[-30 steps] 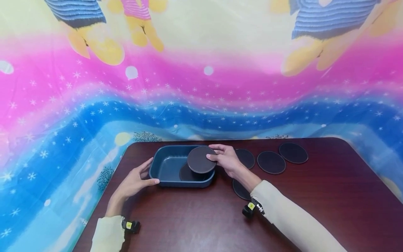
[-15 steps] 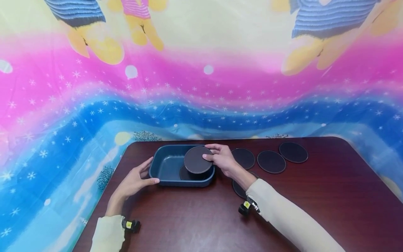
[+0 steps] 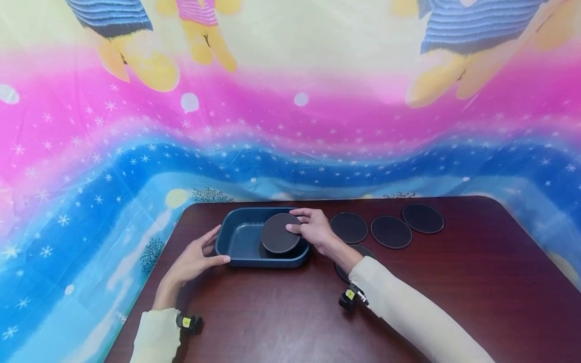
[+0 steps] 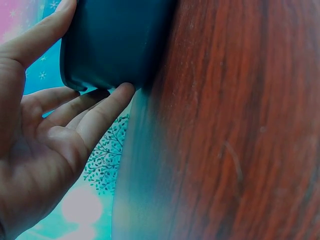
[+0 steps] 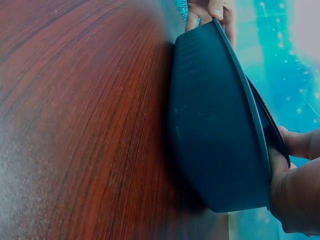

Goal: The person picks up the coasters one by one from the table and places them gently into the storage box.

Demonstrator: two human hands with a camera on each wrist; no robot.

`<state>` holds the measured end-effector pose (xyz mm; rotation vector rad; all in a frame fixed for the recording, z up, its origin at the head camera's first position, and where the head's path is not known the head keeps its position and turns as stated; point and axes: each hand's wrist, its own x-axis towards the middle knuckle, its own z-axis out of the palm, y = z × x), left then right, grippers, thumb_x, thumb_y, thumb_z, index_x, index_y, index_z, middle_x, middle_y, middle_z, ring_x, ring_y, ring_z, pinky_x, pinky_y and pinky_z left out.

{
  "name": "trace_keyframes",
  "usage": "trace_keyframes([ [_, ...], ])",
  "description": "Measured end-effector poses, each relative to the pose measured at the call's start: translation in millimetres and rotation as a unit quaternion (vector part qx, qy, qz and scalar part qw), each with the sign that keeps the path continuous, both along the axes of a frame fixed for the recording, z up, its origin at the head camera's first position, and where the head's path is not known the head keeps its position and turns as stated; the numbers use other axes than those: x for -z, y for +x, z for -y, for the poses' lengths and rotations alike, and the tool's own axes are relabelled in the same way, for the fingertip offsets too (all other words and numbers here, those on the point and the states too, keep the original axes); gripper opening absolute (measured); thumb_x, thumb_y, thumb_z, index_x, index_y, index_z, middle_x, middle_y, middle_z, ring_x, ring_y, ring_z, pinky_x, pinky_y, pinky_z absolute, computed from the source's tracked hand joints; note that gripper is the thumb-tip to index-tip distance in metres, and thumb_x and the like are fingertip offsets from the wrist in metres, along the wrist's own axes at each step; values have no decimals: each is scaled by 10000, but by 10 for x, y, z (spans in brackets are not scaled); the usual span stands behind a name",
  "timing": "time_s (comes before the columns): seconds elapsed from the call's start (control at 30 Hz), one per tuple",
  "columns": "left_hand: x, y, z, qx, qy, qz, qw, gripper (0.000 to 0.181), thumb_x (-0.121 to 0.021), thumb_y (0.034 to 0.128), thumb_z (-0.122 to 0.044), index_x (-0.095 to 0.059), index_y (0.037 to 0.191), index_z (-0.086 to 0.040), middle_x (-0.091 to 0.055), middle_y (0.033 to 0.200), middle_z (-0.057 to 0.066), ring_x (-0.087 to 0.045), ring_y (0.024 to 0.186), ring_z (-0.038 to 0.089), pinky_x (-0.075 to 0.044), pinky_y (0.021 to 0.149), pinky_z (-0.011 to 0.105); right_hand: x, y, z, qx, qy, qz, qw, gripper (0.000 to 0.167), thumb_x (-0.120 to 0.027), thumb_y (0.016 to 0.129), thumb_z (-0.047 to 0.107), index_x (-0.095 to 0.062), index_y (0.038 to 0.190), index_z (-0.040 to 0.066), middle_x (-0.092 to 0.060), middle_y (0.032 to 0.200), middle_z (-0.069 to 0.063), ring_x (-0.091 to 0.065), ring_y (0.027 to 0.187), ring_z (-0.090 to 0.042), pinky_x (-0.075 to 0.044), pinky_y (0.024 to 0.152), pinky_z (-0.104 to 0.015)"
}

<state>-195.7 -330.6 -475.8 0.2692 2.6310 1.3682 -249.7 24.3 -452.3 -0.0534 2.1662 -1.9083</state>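
Note:
A dark blue-green rectangular dish [image 3: 240,237] stands near the table's far edge. My left hand [image 3: 195,259] touches its left end with fairly straight, spread fingers, the thumb at the near corner; the left wrist view shows fingertips against the outer wall. My right hand [image 3: 315,232] pinches a round dark coaster [image 3: 279,237], thumb on top and fingers below, tilted over the right half of the dish. Below it, another dark round piece [image 3: 265,251] shows partly inside the dish. The right wrist view shows the held coaster [image 5: 267,117] edge-on above the rim.
Right of the dish lie several more round coasters: one [image 3: 348,228] beside my right hand, one [image 3: 391,232] further right, one [image 3: 423,218] near the far edge. Another [image 3: 341,272] is partly under my right forearm. A printed cloth [image 3: 317,126] hangs behind the brown table [image 3: 272,312].
My right hand has moved a little left with the coaster, further over the dish. More of the coasters near the right wrist now shows. The left hand and the dish have stayed in place.

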Motion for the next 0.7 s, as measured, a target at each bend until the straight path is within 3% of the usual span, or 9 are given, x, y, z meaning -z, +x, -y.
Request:
trace_keyframes([
  [0.2,0,3,2,-15,8,4,10000,1026,-855,941,-290,-219,1727,-114,-354,1724,249,-455,1522,497,-520,1131,584,-26,29,33,51,192,-68,9998,451,-820,949,84,-727,1386,144,-755,1333,-158,-770,1088,-222,-631,893,-327],
  [0.43,0,-1,-6,-11,-10,23,10000,1035,-855,941,-314,-213,1729,-116,-353,1725,249,-457,1521,496,-523,1131,580,-31,48,52,-1,503,-237,9985,458,-829,944,100,-731,1389,154,-735,1378,-159,-624,1394,-313,-600,1056,-444],
  [0.7,-8,2,-13,-49,0,46,10000,1042,-863,932,-296,-218,1725,-99,-356,1724,247,-457,1521,494,-521,1130,582,-36,60,69,-39,686,-448,9966,438,-818,955,100,-735,1383,146,-759,1331,-150,-639,1380,-314,-618,1026,-427],
])
